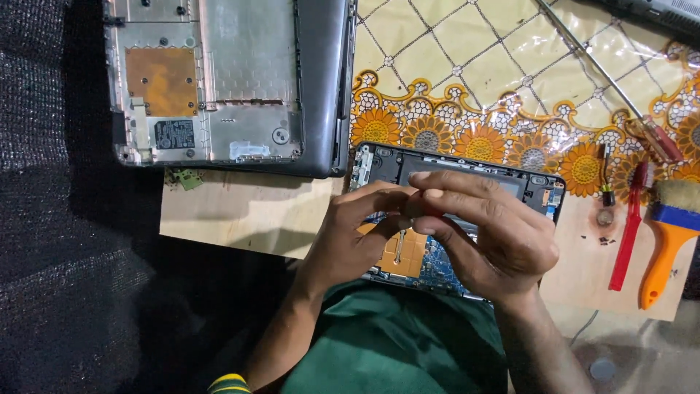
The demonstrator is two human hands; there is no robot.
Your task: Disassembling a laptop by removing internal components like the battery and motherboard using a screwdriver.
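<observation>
An opened tablet-like device (386,164) with a black frame, a blue circuit board and orange-foil patches lies on a wooden board (233,215) just in front of me. My left hand (357,233) and my right hand (488,233) meet above its middle, fingertips pinched together on something small that the fingers hide. Both hands cover most of the device's inside.
A grey laptop bottom shell (226,80) with an orange foil patch lies at the upper left. A sunflower-patterned plastic sheet (496,66) covers the table. At right lie a long screwdriver (620,91), a red tool (628,233) and an orange-handled brush (667,248). A small green part (188,178) sits on the board.
</observation>
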